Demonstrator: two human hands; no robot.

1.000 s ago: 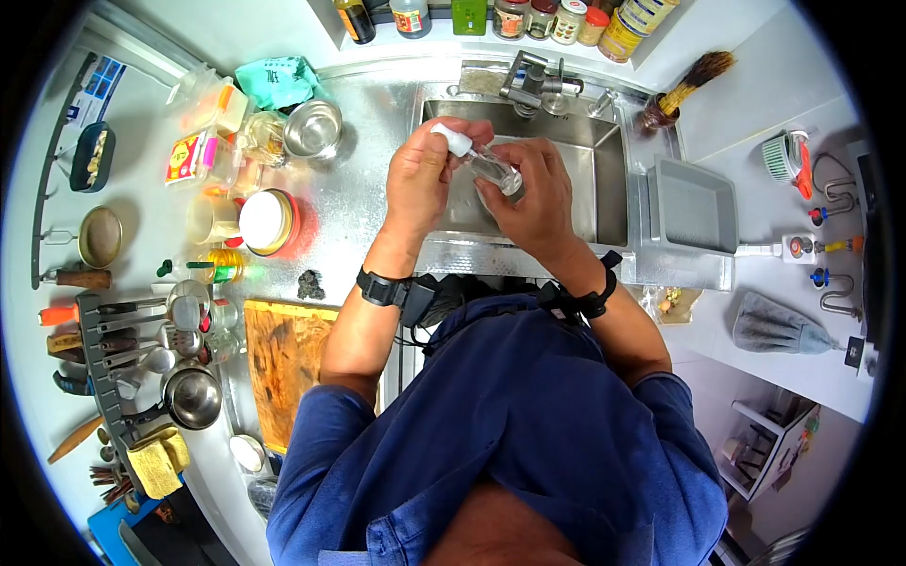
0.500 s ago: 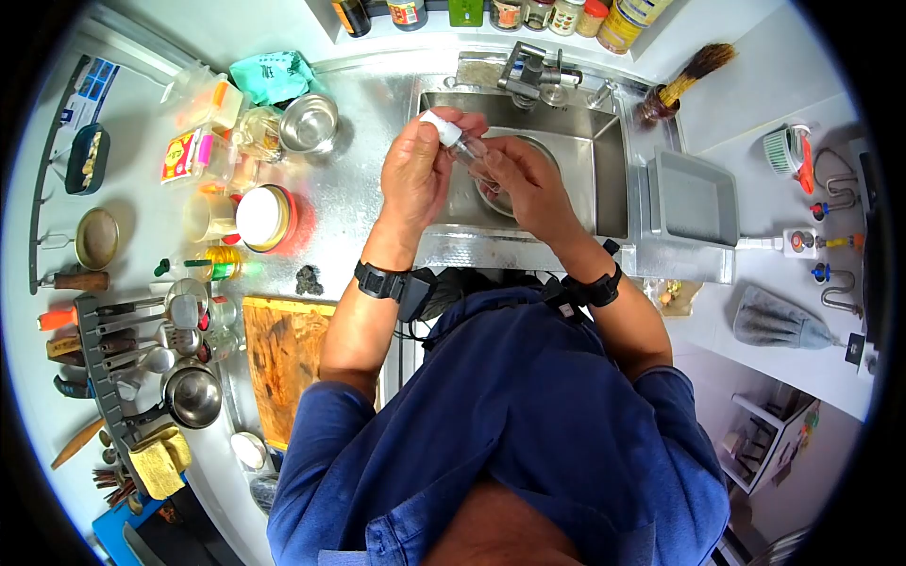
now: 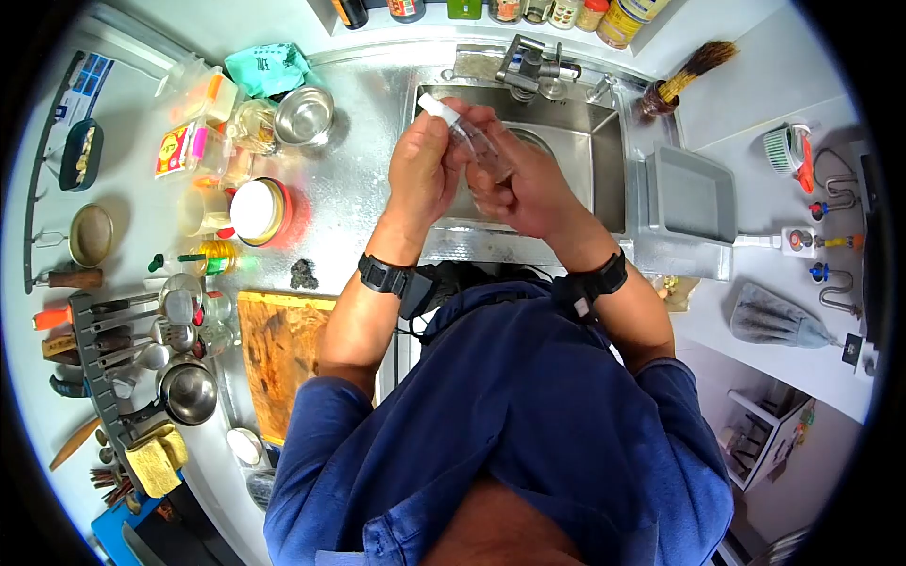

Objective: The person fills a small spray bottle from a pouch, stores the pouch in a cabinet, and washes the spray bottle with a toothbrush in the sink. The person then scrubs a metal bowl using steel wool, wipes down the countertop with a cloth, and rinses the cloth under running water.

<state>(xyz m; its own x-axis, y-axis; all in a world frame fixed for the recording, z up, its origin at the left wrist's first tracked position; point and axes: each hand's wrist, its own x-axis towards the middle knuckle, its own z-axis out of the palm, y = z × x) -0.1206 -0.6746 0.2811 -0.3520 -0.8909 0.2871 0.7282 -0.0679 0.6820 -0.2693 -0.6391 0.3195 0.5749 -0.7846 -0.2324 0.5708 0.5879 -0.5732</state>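
A small clear bottle (image 3: 485,155) with a white top (image 3: 437,108) is tilted between my hands above the near left part of the sink (image 3: 611,174). My left hand (image 3: 420,170) is closed around it just below the white top, thumb along the side. Around the bottle's lower body, my right hand (image 3: 536,184) has its fingers curled and its palm turned inward. Both hands touch the bottle, and some fingertips are hidden behind it. Whether anything is inside the bottle, I cannot tell.
Behind the sink stands a faucet (image 3: 533,68). A grey basin (image 3: 694,196) sits at its right. To the left are a metal bowl (image 3: 304,116), a white-lidded container (image 3: 255,211) and a wooden cutting board (image 3: 280,354). Utensils hang on the left rack (image 3: 104,363).
My right hand has shifted and turned its fingers around the bottle's lower body, which shows more now. The white top sits slightly higher, and the view has moved a little.
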